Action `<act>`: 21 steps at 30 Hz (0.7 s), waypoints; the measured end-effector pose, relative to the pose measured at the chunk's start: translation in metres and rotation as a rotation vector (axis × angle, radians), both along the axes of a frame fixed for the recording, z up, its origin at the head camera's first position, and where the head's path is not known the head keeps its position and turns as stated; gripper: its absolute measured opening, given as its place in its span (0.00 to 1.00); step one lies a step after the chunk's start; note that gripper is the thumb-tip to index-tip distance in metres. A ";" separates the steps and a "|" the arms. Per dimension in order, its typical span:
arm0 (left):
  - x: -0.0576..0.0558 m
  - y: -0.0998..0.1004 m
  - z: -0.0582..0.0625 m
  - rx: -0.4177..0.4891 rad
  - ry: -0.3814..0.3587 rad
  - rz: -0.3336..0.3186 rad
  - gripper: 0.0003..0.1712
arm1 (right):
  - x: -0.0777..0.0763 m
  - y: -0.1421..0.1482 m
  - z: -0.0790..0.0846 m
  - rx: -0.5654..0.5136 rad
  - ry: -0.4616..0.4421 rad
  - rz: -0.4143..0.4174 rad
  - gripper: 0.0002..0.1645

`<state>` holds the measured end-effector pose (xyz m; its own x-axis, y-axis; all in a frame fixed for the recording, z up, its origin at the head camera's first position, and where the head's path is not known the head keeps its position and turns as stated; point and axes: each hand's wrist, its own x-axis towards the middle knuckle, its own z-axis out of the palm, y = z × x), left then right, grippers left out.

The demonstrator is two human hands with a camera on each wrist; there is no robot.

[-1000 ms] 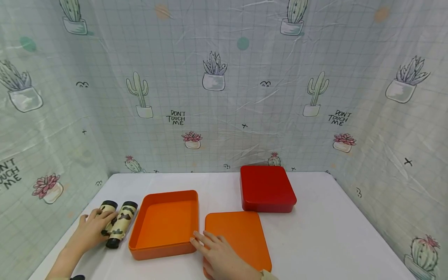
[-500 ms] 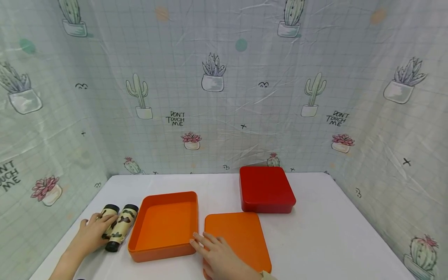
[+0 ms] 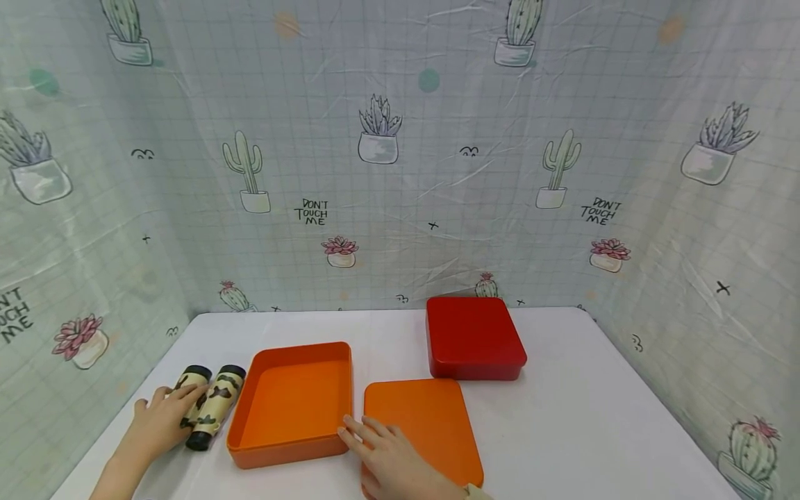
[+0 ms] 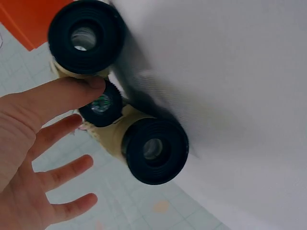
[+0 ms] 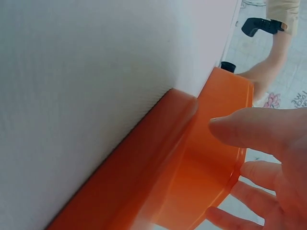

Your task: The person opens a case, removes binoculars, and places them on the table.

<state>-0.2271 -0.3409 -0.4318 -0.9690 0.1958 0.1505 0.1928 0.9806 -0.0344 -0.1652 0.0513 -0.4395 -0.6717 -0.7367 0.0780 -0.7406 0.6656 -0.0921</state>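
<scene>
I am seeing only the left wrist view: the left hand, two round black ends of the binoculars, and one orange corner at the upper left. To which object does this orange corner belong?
Observer: To an open-topped orange box, which stands just right of the binoculars.
Operator: Thank you. And where is the right hand?
Observer: The right hand is at the near right corner of that box; whether it touches it, I cannot tell.
Operator: Is there also some other box?
Observer: Yes, a red box at the far side of the table.
</scene>
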 end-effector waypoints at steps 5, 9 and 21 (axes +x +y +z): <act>0.009 0.006 0.009 0.012 -0.001 0.013 0.37 | 0.001 0.001 -0.001 -0.022 0.003 0.008 0.42; 0.020 0.013 0.016 0.016 0.029 0.036 0.37 | 0.002 0.002 0.001 -0.028 -0.091 -0.005 0.43; 0.048 0.043 0.034 0.020 0.199 0.025 0.34 | 0.004 0.017 0.010 -0.066 -0.296 -0.091 0.40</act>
